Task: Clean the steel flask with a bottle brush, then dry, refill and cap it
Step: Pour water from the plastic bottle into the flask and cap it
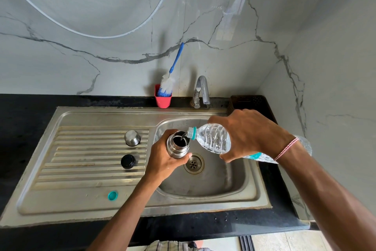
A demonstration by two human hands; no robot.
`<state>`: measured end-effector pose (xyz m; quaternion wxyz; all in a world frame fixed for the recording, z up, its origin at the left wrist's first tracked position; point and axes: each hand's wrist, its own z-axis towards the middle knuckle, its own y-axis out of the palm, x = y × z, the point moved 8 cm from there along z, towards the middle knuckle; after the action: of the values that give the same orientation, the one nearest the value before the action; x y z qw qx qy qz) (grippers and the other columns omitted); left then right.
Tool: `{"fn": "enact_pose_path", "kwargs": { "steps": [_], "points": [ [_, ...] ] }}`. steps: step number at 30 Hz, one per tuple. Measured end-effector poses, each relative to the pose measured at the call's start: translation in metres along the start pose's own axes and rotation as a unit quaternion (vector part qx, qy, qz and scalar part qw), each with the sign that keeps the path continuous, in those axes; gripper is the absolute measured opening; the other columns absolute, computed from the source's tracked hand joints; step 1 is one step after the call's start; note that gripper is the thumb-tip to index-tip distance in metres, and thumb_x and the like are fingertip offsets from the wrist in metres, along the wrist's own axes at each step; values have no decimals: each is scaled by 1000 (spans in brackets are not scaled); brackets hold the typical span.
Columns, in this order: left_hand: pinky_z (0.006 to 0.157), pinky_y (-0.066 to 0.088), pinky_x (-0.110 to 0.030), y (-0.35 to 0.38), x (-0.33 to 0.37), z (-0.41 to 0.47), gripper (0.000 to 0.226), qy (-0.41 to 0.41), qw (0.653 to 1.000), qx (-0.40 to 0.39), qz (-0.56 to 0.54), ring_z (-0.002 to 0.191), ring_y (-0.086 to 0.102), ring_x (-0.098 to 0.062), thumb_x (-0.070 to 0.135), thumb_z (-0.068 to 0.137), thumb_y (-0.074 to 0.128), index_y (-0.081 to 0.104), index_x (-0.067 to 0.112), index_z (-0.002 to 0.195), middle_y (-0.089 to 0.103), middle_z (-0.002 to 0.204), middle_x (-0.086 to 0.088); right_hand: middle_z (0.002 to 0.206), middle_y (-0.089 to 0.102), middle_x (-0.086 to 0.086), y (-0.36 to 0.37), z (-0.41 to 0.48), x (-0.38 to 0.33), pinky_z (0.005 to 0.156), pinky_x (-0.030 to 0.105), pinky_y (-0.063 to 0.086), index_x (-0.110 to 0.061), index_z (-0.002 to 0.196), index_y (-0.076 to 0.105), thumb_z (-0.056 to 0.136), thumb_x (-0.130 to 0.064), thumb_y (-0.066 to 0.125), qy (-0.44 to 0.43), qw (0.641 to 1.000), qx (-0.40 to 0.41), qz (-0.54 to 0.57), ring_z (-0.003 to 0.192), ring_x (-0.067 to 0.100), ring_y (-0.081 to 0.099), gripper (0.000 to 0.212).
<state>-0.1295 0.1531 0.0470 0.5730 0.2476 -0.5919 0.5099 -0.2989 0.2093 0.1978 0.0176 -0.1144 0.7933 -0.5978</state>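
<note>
My left hand grips the steel flask upright over the sink basin, its mouth uncovered. My right hand holds a clear plastic water bottle tipped down to the left, its neck at the flask's mouth, and water runs into the flask. On the ribbed drainboard stand the flask's steel cup and its black stopper. A teal bottle cap lies near the drainboard's front edge. The blue-handled bottle brush stands bristles-down in a red holder at the back.
A chrome tap rises behind the basin. A dark brown basket sits on the black counter at the back right. The drain lies just below the flask. Marble walls close in behind and to the right.
</note>
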Motion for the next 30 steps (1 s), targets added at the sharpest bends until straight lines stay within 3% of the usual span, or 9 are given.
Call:
{"fn": "enact_pose_path", "kwargs": {
  "steps": [30],
  "points": [
    [86, 52, -18, 1, -8, 1, 66, -24, 1000, 5, -19, 97, 71, -11, 16, 66, 98, 61, 28, 119, 73, 104, 15, 109, 72, -5, -6, 1, 3, 83, 33, 54, -41, 143, 33, 66, -75, 73, 12, 1000, 0, -12, 98, 19, 68, 93]
  ]
}}
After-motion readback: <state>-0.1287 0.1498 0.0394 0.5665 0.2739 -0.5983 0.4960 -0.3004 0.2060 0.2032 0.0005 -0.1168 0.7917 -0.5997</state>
